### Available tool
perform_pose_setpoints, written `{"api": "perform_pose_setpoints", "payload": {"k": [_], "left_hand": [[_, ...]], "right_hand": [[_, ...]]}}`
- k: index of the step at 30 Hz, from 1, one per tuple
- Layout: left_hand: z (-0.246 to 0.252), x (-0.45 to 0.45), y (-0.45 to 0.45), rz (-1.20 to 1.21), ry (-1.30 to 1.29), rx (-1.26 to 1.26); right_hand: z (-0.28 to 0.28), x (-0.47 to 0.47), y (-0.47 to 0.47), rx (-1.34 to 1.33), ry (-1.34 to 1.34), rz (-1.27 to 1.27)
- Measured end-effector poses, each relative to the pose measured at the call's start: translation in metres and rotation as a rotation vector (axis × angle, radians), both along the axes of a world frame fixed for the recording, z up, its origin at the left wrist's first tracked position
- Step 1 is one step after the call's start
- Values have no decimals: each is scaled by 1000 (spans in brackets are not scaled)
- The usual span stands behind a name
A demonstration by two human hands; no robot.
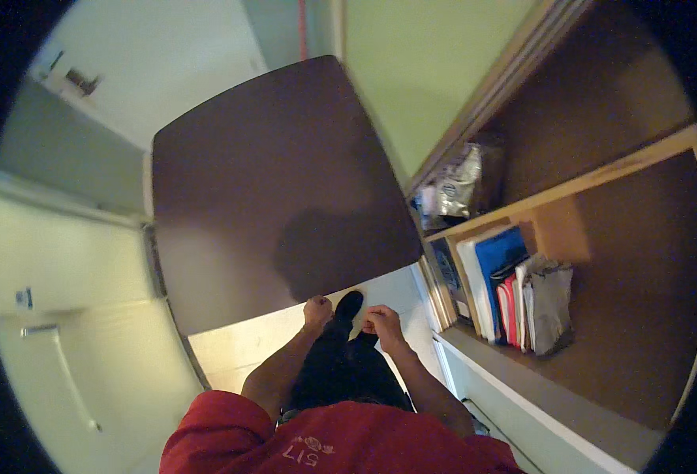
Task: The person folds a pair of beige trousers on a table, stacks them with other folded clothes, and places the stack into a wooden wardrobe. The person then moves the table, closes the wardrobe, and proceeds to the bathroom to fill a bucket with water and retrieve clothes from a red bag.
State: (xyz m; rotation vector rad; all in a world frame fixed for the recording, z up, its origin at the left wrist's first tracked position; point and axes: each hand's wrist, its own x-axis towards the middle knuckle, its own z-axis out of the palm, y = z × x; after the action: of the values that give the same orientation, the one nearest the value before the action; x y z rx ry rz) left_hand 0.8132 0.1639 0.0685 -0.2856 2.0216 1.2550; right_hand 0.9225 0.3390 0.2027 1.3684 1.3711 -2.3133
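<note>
A square table with a dark brown top (265, 178) stands in front of me, and my shadow falls on its near part. My left hand (318, 312) is at the table's near edge with its fingers curled in, and no object shows in it. To the right of it, past my dark shoe (349, 304), my right hand (384, 327) hangs above the floor. Its fingers are bent toward the thumb, and I see nothing between them. The two hands are apart.
On the right, a wooden shelf unit (567, 198) holds a silvery bag (459, 183), a blue folder (499, 244) and several upright papers or booklets (520, 308). A green wall (425, 65) rises behind the table. At left is a pale door (70, 355) with a handle (39, 330).
</note>
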Motion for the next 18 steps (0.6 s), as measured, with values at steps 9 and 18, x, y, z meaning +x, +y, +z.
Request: {"api": "perform_pose_setpoints", "payload": {"k": [9,18], "left_hand": [[63,70,-43,431,-260,127],[43,49,-113,566,-238,226]], "right_hand": [[-19,2,-40,-156,-11,37],[-42,-13,-109,-233,-87,113]]}}
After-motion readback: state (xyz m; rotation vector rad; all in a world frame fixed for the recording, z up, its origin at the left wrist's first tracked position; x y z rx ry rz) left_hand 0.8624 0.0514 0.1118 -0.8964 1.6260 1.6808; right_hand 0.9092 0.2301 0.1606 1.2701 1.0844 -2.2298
